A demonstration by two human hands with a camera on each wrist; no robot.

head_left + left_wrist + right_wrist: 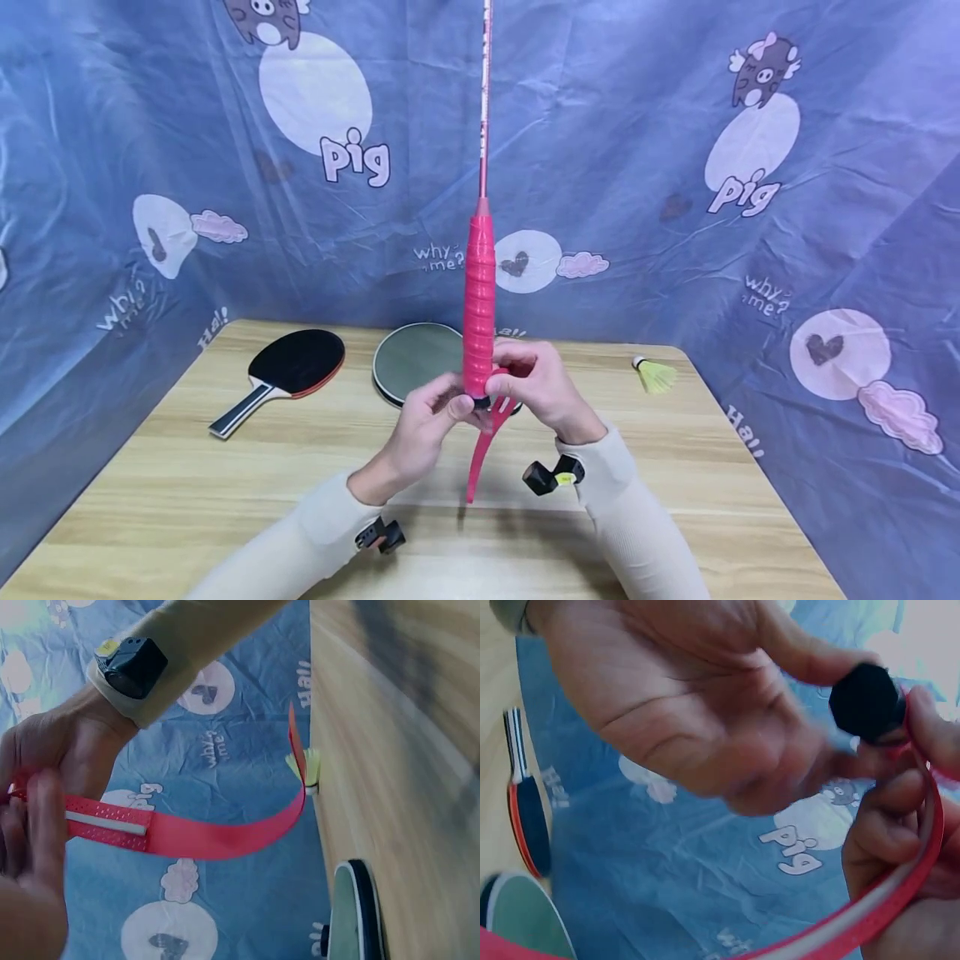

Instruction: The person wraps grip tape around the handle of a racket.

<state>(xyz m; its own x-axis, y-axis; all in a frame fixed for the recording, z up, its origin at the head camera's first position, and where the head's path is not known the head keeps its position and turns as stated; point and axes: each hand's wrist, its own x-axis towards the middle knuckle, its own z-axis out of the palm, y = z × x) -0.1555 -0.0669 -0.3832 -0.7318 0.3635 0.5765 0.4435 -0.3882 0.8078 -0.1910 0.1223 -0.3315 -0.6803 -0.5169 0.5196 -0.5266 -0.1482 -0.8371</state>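
A badminton racket stands upright with its handle [480, 304] down, wrapped in glossy pink grip tape; its head is out of view above. My left hand [420, 425] holds the bottom of the handle, thumb at the black butt cap [864, 701]; its fingers are blurred in the right wrist view. With thumb and fingers, my right hand [543, 383] pinches the pink tape beside the lower handle. A loose tail of tape [217, 838] hangs away from that hand, curving over the table. It shows small holes and a pale strip near the hand.
A black table tennis bat [296, 364] lies at the back left of the wooden table [150, 492]. Behind the hands is a round green-faced object [416, 358] with a white rim, partly hidden. A yellow shuttlecock [654, 375] lies back right. Blue printed cloth [615, 167] surrounds the table.
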